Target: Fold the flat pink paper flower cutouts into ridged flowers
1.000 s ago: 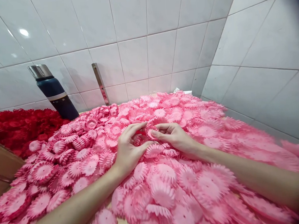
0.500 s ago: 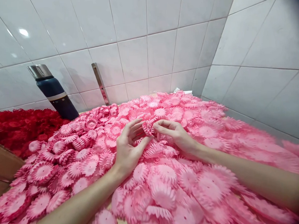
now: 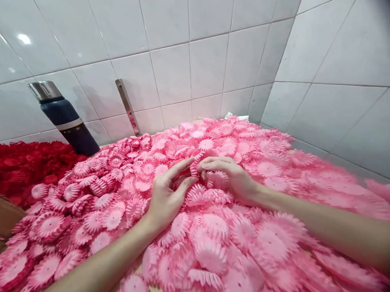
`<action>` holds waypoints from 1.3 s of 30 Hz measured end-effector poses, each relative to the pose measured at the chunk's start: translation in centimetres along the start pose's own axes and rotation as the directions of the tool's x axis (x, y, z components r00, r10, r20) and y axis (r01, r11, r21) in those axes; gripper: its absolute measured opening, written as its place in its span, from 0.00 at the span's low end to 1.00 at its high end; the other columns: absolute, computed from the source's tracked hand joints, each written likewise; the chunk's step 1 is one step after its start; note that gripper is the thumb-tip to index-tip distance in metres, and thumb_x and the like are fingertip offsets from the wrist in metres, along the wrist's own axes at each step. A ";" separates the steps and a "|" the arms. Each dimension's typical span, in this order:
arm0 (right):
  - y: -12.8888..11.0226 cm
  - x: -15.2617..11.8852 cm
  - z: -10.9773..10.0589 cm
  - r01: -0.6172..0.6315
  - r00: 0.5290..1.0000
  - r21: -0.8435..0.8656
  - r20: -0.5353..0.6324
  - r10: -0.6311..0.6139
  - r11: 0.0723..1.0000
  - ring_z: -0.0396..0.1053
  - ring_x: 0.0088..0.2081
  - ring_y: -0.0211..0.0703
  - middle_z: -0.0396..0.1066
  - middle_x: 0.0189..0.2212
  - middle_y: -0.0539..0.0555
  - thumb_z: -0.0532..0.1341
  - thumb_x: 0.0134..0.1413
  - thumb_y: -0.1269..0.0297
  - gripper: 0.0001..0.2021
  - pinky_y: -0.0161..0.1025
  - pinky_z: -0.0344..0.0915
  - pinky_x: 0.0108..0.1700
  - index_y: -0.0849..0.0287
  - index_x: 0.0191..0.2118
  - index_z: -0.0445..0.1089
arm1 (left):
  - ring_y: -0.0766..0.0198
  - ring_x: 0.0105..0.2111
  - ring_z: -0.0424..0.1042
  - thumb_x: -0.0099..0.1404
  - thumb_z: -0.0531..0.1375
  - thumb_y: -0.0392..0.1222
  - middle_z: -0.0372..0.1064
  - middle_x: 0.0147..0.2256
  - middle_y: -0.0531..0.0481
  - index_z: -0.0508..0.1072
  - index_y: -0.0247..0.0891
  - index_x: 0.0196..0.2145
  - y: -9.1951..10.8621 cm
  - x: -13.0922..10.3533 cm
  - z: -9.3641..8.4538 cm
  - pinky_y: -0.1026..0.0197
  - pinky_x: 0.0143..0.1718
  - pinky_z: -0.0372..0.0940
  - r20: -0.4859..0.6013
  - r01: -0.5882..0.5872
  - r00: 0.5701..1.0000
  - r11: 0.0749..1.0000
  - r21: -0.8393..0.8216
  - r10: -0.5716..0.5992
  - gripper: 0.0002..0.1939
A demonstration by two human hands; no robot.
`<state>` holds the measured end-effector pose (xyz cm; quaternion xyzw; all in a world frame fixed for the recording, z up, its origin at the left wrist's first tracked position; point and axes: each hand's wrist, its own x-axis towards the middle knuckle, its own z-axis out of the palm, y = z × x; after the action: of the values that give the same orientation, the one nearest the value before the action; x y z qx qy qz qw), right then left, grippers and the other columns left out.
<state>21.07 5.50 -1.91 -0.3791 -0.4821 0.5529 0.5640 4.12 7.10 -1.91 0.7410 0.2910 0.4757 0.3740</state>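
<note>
A small pink fringed flower piece [image 3: 195,167] is held upright between my two hands, over a wide heap of similar pink flower pieces [image 3: 213,251]. My left hand [image 3: 171,192] is curled, its thumb and fingertips closing on the left side of the piece. From the other side my right hand [image 3: 230,177] pinches at the piece's right edge, fingers bent and pressed together. The fingertips partly cover the piece, so its full shape is hidden. Loose pink flower pieces lie right beneath both hands.
A dark blue bottle [image 3: 68,123] with a metal cap leans at the back left. Beside it lies a pile of dark red pieces [image 3: 26,166]. A cardboard box [image 3: 1,217] is at the left edge. White tiled walls [image 3: 173,72] close off the back and right; a metal strip [image 3: 127,107] stands there.
The right hand's fingers have shifted slightly and curled further around the flower piece. My left hand stays close to the same place. The whole view has moved a little.
</note>
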 end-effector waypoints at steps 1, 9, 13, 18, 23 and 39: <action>0.0 0.0 0.0 0.001 1.000 -0.002 -0.007 -0.001 1.000 0.65 0.28 0.40 0.70 0.25 0.51 0.62 0.44 0.65 0.05 0.38 0.61 0.31 0.57 0.25 0.76 | 0.58 0.49 0.72 0.61 0.61 0.35 0.72 0.49 0.47 0.72 0.41 0.49 0.0 0.0 0.0 0.53 0.52 0.68 0.015 -0.005 1.000 1.000 0.004 0.005 0.17; 0.1 0.1 -0.1 0.005 1.000 -0.016 0.026 -0.005 1.000 0.63 0.26 0.36 0.69 0.22 0.48 0.65 0.42 0.66 0.03 0.36 0.61 0.32 0.58 0.24 0.75 | 0.58 0.52 0.69 0.62 0.59 0.33 0.70 0.52 0.47 0.71 0.40 0.51 -0.1 0.1 -0.1 0.54 0.54 0.67 0.086 -0.031 0.996 0.999 -0.010 0.032 0.19; 0.1 0.0 -0.1 -0.004 1.000 -0.002 0.021 0.004 1.000 0.64 0.25 0.35 0.70 0.22 0.48 0.65 0.42 0.67 0.03 0.35 0.60 0.31 0.59 0.23 0.75 | 0.58 0.51 0.70 0.63 0.59 0.33 0.70 0.52 0.47 0.71 0.40 0.51 -0.2 0.1 -0.1 0.55 0.54 0.68 0.091 -0.032 0.995 0.999 -0.014 0.033 0.18; 0.1 0.1 0.0 -0.001 1.000 -0.003 0.021 0.001 1.000 0.64 0.26 0.36 0.70 0.22 0.49 0.64 0.42 0.67 0.04 0.35 0.60 0.31 0.59 0.23 0.76 | 0.58 0.51 0.70 0.63 0.58 0.33 0.70 0.52 0.47 0.71 0.42 0.51 -0.3 0.1 -0.1 0.55 0.53 0.68 0.103 -0.038 0.994 0.999 -0.028 0.041 0.19; 0.2 0.2 0.0 -0.010 1.000 0.042 -0.028 0.011 0.999 0.64 0.26 0.37 0.70 0.22 0.50 0.64 0.41 0.67 0.03 0.35 0.61 0.30 0.57 0.23 0.76 | 0.58 0.52 0.69 0.63 0.58 0.33 0.69 0.52 0.47 0.70 0.41 0.52 -0.4 0.1 -0.1 0.54 0.54 0.67 0.111 -0.043 0.993 0.999 -0.031 0.046 0.19; 0.1 0.1 0.0 -0.024 0.999 0.025 -0.025 0.024 0.999 0.63 0.26 0.35 0.68 0.21 0.49 0.63 0.42 0.68 0.04 0.35 0.59 0.30 0.59 0.21 0.74 | 0.60 0.51 0.70 0.63 0.59 0.33 0.70 0.52 0.47 0.70 0.41 0.51 -0.4 0.0 -0.2 0.55 0.53 0.67 0.111 -0.040 0.993 0.998 -0.048 0.045 0.19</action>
<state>21.03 5.63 -2.00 -0.3850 -0.4636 0.5607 0.5679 3.96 7.41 -2.20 0.7638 0.2428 0.4479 0.3963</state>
